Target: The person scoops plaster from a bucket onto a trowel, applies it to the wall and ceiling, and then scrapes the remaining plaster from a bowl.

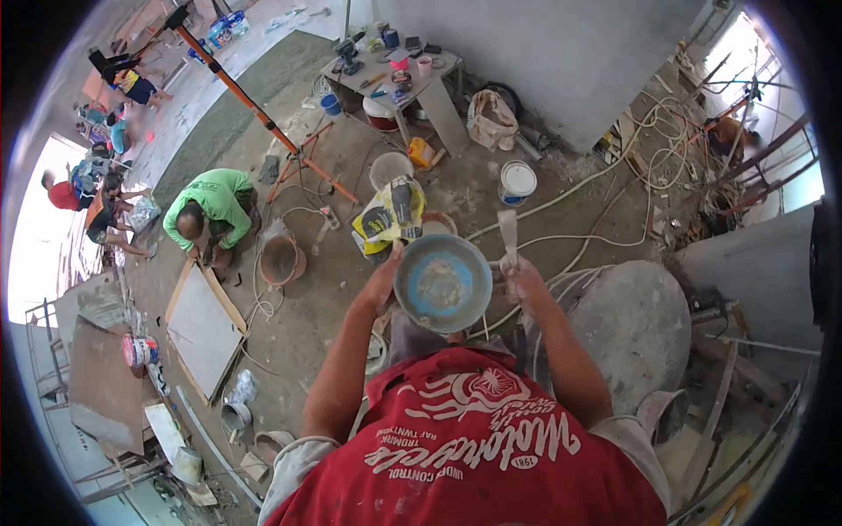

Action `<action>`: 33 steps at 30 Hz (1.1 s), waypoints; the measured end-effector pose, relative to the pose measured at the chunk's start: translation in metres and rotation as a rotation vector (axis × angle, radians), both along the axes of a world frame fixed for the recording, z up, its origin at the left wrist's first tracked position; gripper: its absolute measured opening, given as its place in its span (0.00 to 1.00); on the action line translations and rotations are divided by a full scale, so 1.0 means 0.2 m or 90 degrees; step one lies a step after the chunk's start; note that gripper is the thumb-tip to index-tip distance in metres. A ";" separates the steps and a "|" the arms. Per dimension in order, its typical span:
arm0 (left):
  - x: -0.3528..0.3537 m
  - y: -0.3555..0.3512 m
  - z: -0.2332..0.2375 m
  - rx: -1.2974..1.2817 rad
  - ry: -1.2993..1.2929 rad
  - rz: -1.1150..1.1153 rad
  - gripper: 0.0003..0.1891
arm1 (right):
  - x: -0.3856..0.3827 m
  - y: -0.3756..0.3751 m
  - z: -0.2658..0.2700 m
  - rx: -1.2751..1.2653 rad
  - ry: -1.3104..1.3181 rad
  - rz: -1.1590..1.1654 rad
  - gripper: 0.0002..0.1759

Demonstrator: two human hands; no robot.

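While the left hand [383,279] grips the bowl [443,282] by one edge and the right hand [524,279] clenches the scraper [508,230], one tilt could slop plaster [441,287] out.

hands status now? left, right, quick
Left hand: closed, holding the blue bowl by its rim.
Right hand: closed, holding the putty knife, blade up.

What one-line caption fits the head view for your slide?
On site: left hand holds a blue bowl of grey paste, right hand grips a putty knife; a person in green crouches nearby.
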State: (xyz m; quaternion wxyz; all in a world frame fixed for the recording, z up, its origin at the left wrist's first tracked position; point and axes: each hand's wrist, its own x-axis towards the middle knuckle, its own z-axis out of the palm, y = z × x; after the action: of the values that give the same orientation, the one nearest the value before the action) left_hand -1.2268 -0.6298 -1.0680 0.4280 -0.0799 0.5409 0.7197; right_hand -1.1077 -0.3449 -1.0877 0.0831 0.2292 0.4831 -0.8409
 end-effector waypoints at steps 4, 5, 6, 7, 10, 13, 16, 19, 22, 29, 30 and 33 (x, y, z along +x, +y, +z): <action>-0.17 0.22 0.10 -0.114 0.020 -0.028 0.39 | -0.22 0.12 0.05 -0.019 0.028 0.070 0.14; -0.22 0.24 0.09 -0.101 -0.014 -0.036 0.38 | -0.26 0.12 0.08 0.015 -0.013 0.059 0.14; -0.28 0.26 0.09 -0.086 -0.046 -0.046 0.38 | -0.30 0.13 0.06 0.015 -0.013 0.061 0.14; -0.33 0.28 0.08 -0.084 -0.045 -0.044 0.38 | -0.34 0.15 0.02 -0.059 -0.008 -0.010 0.15; -0.49 0.33 0.02 0.024 -0.085 -0.025 0.35 | -0.51 0.24 -0.05 -0.115 0.019 -0.117 0.16; -0.66 0.36 -0.34 0.055 -0.139 -0.058 0.36 | -0.65 0.29 -0.13 -0.038 -0.006 -0.195 0.17; -0.79 0.47 -0.22 -0.040 -0.135 -0.042 0.36 | -0.80 0.43 -0.16 0.046 -0.041 -0.215 0.16; -0.94 0.39 -0.72 -0.147 0.030 -0.145 0.35 | -0.99 0.53 -0.14 0.064 -0.062 -0.191 0.14; -0.84 0.29 -0.79 -0.155 0.070 -0.212 0.34 | -1.15 0.57 -0.12 0.116 -0.112 -0.180 0.14; -0.44 0.05 -1.05 -0.240 -0.207 -0.058 0.36 | -1.65 0.69 -0.20 0.149 -0.094 -0.077 0.15; -0.37 0.06 -1.07 -0.252 -0.244 -0.010 0.36 | -1.72 0.70 -0.22 0.154 -0.098 -0.048 0.15; -0.26 0.23 -1.13 -0.261 -0.328 0.147 0.36 | -2.03 0.78 -0.37 0.176 -0.041 0.035 0.15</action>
State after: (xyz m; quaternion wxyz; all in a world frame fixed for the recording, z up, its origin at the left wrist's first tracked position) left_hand -1.2791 -0.5847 -1.2939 0.4410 -0.4038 0.5358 0.5962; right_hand -1.5139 -0.1885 -1.1618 0.0891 0.2517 0.5976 -0.7560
